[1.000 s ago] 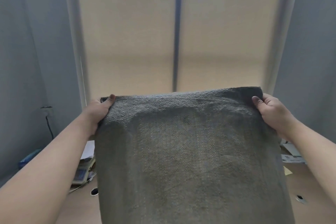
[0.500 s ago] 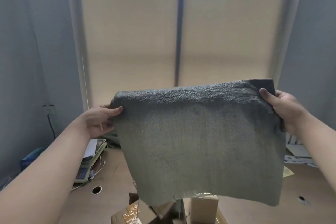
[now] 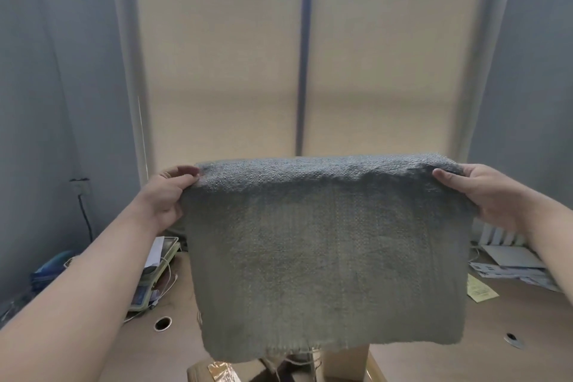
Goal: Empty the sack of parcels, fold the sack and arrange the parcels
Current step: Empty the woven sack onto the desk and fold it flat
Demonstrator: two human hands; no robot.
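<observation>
**Sack doubled over and held level above the parcels**

Since the frame a second earlier the sack (image 3: 325, 251) had shortened. We had doubled it over, and its top fold, which had slanted up toward the right half a second before, now ran level. We held it in the air over the worktop (image 3: 434, 363), long axis running from 9 to 3 o'clock. Its frayed lower edge hung at 6 o'clock in front of the parcels (image 3: 345, 363), of which only a few cardboard tops showed.

Our left hand (image 3: 167, 192) held the top corner at 9 o'clock, its fingers (image 3: 183, 171) closed on the fold. Our right hand (image 3: 483, 192) gripped the corner at 3 o'clock in the same way. Both arms reached forward about equally, wrists level.

We judged that the next fold would carry one corner across to the other. The sack lay stretched between the hands, and neither hand was nearer to it.
</observation>
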